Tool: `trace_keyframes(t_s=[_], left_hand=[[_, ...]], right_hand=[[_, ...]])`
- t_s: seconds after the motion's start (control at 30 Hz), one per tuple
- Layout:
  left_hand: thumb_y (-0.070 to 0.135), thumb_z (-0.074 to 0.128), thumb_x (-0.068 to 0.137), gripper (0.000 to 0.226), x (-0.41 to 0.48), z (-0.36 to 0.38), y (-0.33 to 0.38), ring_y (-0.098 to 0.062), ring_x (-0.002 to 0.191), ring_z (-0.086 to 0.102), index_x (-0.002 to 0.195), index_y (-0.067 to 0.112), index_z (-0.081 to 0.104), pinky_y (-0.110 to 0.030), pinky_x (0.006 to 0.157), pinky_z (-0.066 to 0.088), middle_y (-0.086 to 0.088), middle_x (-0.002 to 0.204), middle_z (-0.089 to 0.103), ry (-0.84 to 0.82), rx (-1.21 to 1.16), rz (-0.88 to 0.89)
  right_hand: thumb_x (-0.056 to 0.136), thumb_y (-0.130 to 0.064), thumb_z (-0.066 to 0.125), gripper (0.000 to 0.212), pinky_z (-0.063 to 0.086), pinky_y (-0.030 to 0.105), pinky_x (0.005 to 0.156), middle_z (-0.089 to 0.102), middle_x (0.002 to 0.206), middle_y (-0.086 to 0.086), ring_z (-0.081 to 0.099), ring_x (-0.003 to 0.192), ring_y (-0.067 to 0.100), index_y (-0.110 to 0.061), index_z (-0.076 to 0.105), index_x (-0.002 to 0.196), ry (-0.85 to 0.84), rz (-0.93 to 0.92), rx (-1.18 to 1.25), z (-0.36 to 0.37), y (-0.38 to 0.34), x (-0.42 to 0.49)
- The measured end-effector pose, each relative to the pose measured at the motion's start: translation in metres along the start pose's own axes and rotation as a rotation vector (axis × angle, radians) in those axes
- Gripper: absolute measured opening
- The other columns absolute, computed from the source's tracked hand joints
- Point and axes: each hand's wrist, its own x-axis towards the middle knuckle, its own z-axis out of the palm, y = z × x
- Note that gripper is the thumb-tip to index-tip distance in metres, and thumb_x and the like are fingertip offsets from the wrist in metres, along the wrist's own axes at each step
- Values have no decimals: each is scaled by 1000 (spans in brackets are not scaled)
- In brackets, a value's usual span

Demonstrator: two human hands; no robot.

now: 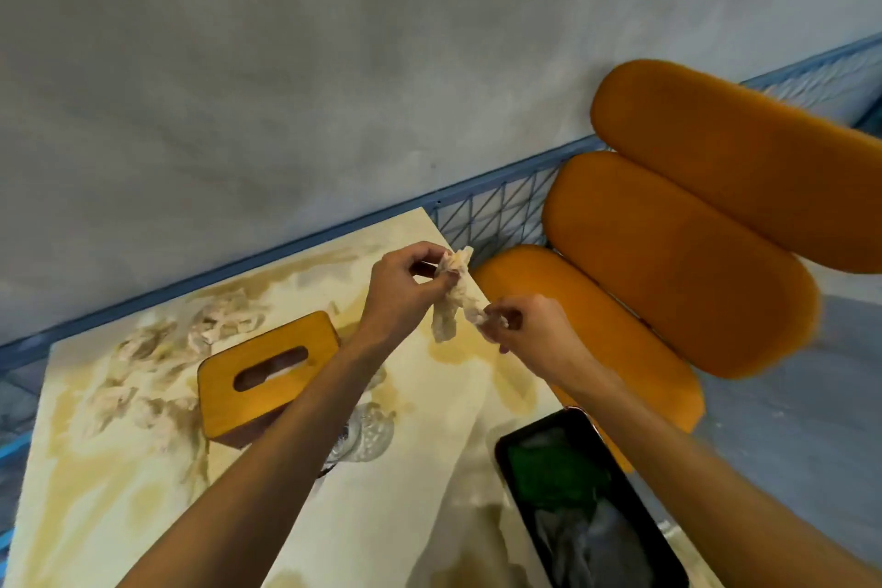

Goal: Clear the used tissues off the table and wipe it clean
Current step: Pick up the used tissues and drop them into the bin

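Both hands are up over the far right corner of the table [119, 468], centre of frame, with one crumpled used tissue [448, 306] strung between them, clear of the surface. The left hand [405, 291] pinches its upper end; its grip is narrow, thumb against curled fingers. The right hand [530, 334] pinches the lower end just as tightly. The tissue's long axis runs from upper left down to lower right, hand to hand, with a loose flap hanging below the left pinch.

Here's what the next move turns on: the black bin [549, 426] sits at the lower right of the frame, below and right of the tissue, and the right hand is plainly the nearer one, so I'd call that the drop route.

A wooden tissue box [267, 372] lies left of centre, with a clear glass [370, 434] just beside it, partly under the left forearm. Pale streaks at the table's upper left could be more tissues or only marbling; I can't tell. There's no readable writing or brand anywhere.
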Motion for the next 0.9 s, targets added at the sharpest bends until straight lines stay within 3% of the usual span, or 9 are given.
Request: trace_keyframes(t_s=[0.13,0.23,0.37,0.53,0.7,0.8,0.9], left_hand=[[16,74,83,17,-19,63,17,-10,87,67,100,16,71,-22,74,57,3,93,72,-105,-34,15],[14,75,82,20,-40,114,34,-10,91,67,102,15,72,-21,76,57,4,94,72,-165,-80,-11],[13,75,81,15,-77,188,56,-7,86,66,93,20,70,-18,73,54,7,88,70,-238,-144,-18],[15,77,79,20,-130,277,63,-16,92,67,97,19,69,-30,77,56,2,93,71,-326,-122,-106],[4,72,81,17,-186,344,62,-2,77,59,87,17,64,-17,68,48,7,82,64,-418,-136,-225],[3,71,81,15,-212,372,53,-4,75,57,87,15,63,-15,65,45,6,81,63,-472,-106,-293],[3,71,81,16,-227,397,41,-1,77,57,87,16,63,-8,62,46,8,84,64,-511,-92,-357]], right_hand=[[90,-33,65,19,49,15,53,69,82,-6,65,64,5,-18,71,101,44,63,33,-36,43,-41],[91,-29,66,17,51,25,57,70,80,-2,65,64,10,-16,70,102,54,98,16,-62,88,-76],[90,-22,67,13,43,13,49,68,69,-7,64,55,6,-11,71,95,49,143,0,-92,155,-127],[90,-23,68,15,53,29,61,72,76,2,67,61,14,-9,70,95,52,215,52,-108,233,-195],[88,-32,68,15,55,31,67,72,78,-5,62,62,3,-20,73,96,28,343,36,-99,304,-255],[87,-28,67,12,57,36,73,73,83,-4,65,69,10,-23,74,96,-2,450,33,-91,339,-286],[88,-23,67,15,54,25,69,72,91,-2,63,70,6,-22,73,102,-44,530,13,-84,368,-312]])
